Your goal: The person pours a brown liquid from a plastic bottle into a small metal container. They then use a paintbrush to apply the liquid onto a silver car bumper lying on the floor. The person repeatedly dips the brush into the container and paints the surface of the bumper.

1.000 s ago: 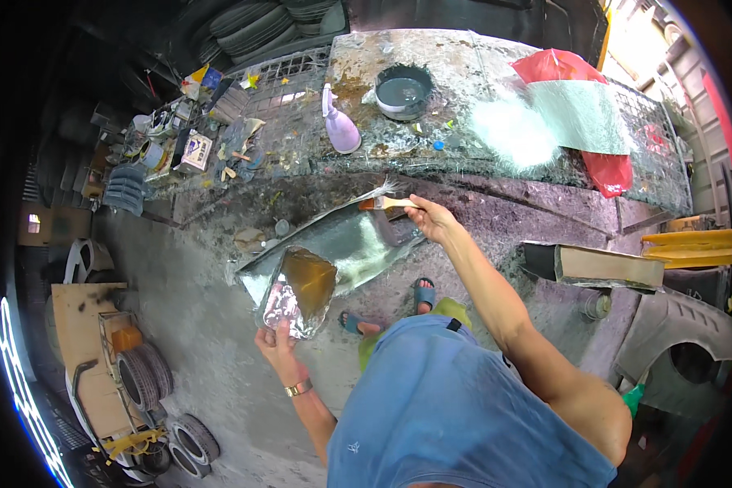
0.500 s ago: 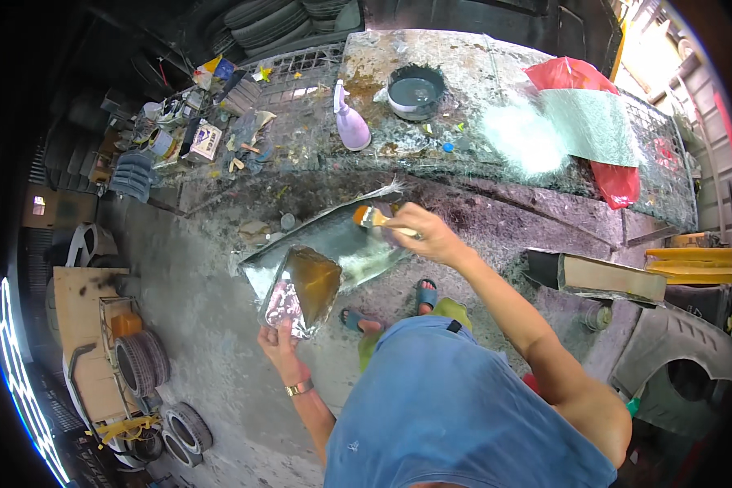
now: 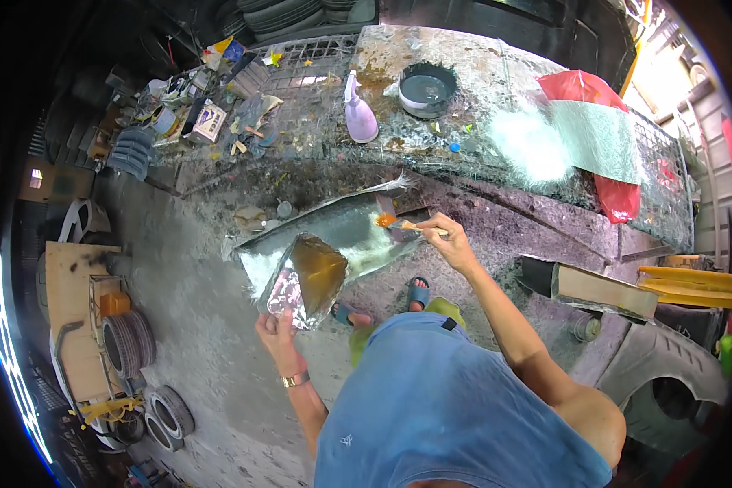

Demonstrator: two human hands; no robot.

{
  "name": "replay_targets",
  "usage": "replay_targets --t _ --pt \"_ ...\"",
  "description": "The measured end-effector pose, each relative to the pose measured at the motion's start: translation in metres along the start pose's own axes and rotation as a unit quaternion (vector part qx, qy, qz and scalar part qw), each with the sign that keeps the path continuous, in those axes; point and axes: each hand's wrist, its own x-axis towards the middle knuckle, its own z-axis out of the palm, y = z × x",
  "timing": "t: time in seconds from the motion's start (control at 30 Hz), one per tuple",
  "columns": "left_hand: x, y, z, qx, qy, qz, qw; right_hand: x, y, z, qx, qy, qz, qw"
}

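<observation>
My right hand [image 3: 454, 242] grips the wooden handle of a paintbrush [image 3: 413, 227]. Its orange-looking bristles touch, or hover just over, the right part of a long dark panel [image 3: 325, 230] with whitish, fibrous frayed edges. Low on the left, my left hand [image 3: 280, 335] clasps a foil-lined container [image 3: 291, 294], thumb against its near side. Amber liquid [image 3: 317, 272] shows inside, tilted toward the far right. The container hides part of the panel's near left edge. What supports the panel from below cannot be made out.
Beyond the panel stands a stained workbench [image 3: 480, 61] with a purple spray bottle [image 3: 361, 120], a dark-coated bowl [image 3: 425, 91], a whitish fibre sheet [image 3: 598, 142] and red plastic [image 3: 581, 84]. Tyres [image 3: 171, 411] lie at left; a grey car body part [image 3: 659, 366] is at right.
The brush has moved right along the panel, and its handle now points more to the right. My left hand still holds the foil-lined container. The whole view has shifted slightly.
</observation>
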Motion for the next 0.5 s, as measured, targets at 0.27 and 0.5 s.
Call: replay_targets --t 0.27,0.5 --pt "0.004 0.005 0.016 -0.023 -0.015 -0.007 1.0 0.007 -0.06 -0.012 0.064 -0.011 0.053 0.996" --pt "0.007 0.02 0.042 -0.049 -0.048 0.022 0.997 0.058 -0.081 0.076 -0.139 -0.183 -0.169 0.959"
